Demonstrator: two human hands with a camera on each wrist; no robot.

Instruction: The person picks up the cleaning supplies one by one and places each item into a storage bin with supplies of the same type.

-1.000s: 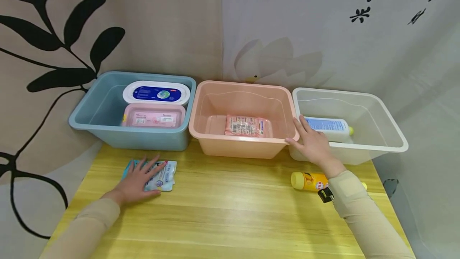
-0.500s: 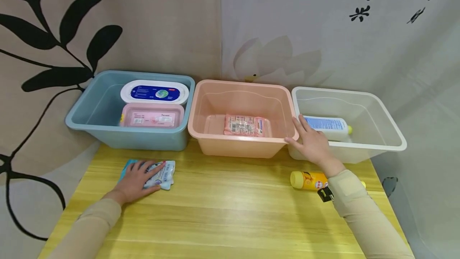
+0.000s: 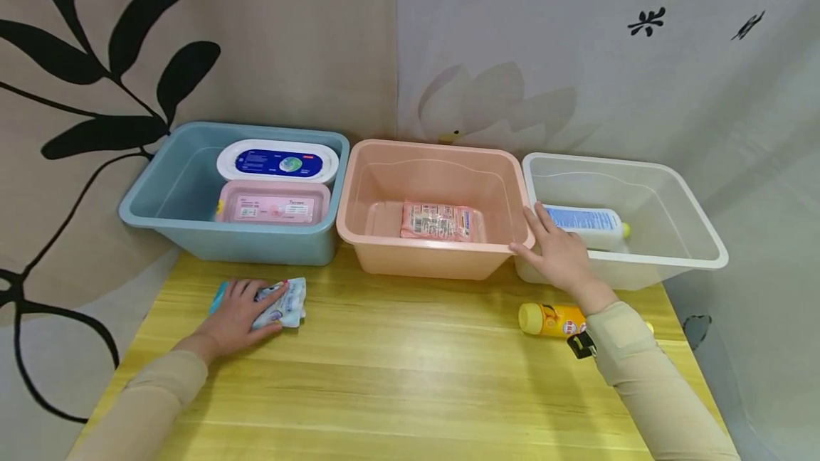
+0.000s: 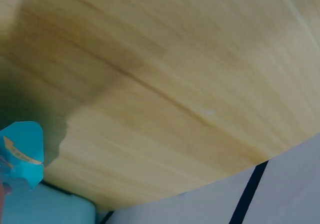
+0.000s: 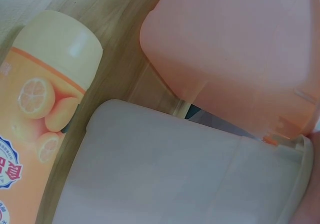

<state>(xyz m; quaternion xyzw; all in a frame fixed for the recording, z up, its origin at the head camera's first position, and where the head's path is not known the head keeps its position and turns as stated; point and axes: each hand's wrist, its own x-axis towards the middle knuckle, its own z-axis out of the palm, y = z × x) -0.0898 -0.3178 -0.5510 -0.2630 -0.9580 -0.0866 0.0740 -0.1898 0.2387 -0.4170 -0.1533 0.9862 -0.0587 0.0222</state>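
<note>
At the left of the table, my left hand point(image 3: 233, 319) grips a small blue-and-white soft packet point(image 3: 288, 303), thumb on the near side and fingers over its top. One bright blue corner of this packet point(image 4: 24, 151) shows in the left wrist view; the palm hides much of the rest. My right hand point(image 3: 564, 258) rests with extended fingers where the rims of the pink bin point(image 3: 423, 260) and the white bin point(image 3: 666, 262) meet. Below that wrist lies a yellow bottle point(image 3: 552, 320) with orange-fruit pictures, partly covered by the sleeve.
A blue bin point(image 3: 237, 242) stands at the left, holding a white oval box point(image 3: 277, 161) and a pink box point(image 3: 274, 203). Inside the pink bin lies a pink packet point(image 3: 437, 223). The white bin contains a white bottle point(image 3: 592, 228). Curtains hang behind the wooden table point(image 3: 410, 375).
My left hand's fingers have drawn in from a spread pose around the blue-and-white packet, which has bunched up and shifted slightly left and back. The right hand stays on the bin rims.
</note>
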